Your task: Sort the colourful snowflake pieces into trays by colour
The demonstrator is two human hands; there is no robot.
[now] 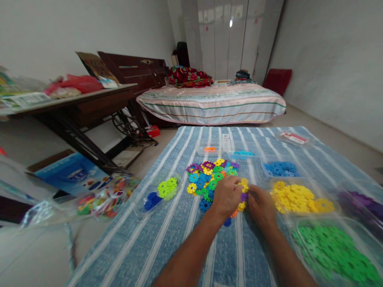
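Observation:
A mixed pile of flower-shaped plastic discs (pixel 206 177) lies on the striped cloth. My left hand (pixel 226 196) is over the pile's right side, its fingers closed at a yellow disc (pixel 244 183). Just to the right, my right hand (pixel 263 207) has its fingers curled, the fingertips close to the same yellow disc. Whatever my right fingers grip is hidden. Below the fingertips lie a purple disc (pixel 243 197) and an orange disc (pixel 233 213), partly covered by my left hand. A dark blue disc (pixel 228 222) rests nearer to me.
Clear tubs hold yellow discs (pixel 295 197), green discs (pixel 336 247), purple discs (pixel 363 205), blue discs (pixel 281 169), light blue discs (pixel 243 154) and orange discs (pixel 210 149). At left, another holds lime discs (pixel 167 187) and dark blue discs (pixel 152 201). Beyond stands a bed (pixel 209 101).

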